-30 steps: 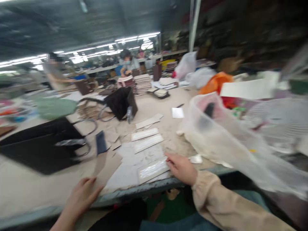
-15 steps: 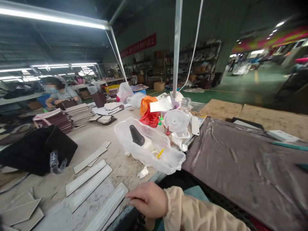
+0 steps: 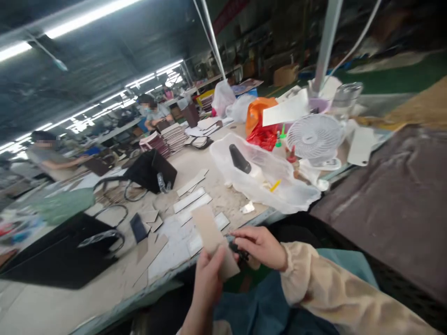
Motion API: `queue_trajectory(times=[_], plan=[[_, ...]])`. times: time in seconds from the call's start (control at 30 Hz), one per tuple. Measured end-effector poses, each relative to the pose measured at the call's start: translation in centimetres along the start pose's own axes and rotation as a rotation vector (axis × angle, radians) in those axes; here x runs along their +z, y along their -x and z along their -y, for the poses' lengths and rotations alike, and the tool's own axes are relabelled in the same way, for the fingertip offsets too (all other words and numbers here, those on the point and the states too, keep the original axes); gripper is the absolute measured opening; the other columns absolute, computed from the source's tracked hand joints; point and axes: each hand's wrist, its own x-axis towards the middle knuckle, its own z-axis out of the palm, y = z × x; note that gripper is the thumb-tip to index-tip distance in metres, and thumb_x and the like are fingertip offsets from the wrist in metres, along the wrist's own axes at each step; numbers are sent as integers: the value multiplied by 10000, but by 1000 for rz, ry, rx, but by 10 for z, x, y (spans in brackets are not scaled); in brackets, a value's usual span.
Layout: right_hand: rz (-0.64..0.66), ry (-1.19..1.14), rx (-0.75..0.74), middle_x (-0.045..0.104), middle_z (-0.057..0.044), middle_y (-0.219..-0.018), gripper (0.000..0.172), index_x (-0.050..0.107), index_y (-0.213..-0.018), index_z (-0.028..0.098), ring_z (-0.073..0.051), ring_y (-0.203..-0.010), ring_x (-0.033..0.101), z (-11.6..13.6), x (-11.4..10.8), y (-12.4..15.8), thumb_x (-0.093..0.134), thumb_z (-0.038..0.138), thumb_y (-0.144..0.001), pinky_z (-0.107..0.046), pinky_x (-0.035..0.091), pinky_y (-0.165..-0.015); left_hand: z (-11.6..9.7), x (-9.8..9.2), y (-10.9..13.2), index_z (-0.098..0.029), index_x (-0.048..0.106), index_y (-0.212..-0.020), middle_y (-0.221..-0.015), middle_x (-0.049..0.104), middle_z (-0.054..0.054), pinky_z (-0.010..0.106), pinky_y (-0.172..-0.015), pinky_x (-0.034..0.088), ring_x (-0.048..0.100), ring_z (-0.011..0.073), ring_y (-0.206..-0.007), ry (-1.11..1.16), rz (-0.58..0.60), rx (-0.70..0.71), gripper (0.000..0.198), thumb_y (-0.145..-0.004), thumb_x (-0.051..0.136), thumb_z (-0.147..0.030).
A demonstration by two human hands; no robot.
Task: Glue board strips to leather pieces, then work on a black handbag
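Note:
My left hand is closed on a beige flat strip of board, held tilted upright over the table's front edge. My right hand is just to the right of the strip, its fingers bent together. A small dark thing shows under those fingers, too blurred to name, and I cannot tell whether they grip it. Pale strips lie on the table beyond my hands. A white scrap rests close to the edge.
A clear plastic bag holds a bottle with a black cap. Behind it stand a white fan and small glue bottles. Black bags lie at left, stacked boards farther back. Two people sit at the far left.
The view has swung left and tilted. My left hand has come into view with the beige strip. My right hand, earlier at a pale strip on the table, is now beside the held strip.

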Motion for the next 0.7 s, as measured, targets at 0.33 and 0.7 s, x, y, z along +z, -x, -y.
queue_trajectory(times=[0.33, 0.7], plan=[[-28, -234, 166, 592, 10, -598, 253, 658, -807, 131, -94, -518, 535, -1, -10, 0, 629, 379, -772, -212, 450, -515, 9, 31, -2, -127, 574, -994, -736, 668, 50, 224, -523, 464, 609, 134, -573, 174, 119, -44, 364, -728, 695, -345], [24, 105, 140, 599, 18, -566, 154, 625, -658, 152, -99, -549, 589, -4, -13, -4, 558, 236, -768, -177, 442, -536, 26, 15, -28, -140, 618, -932, -656, 687, 38, 264, -547, 513, 671, 232, -645, 53, -96, -249, 582, -457, 848, -385]])
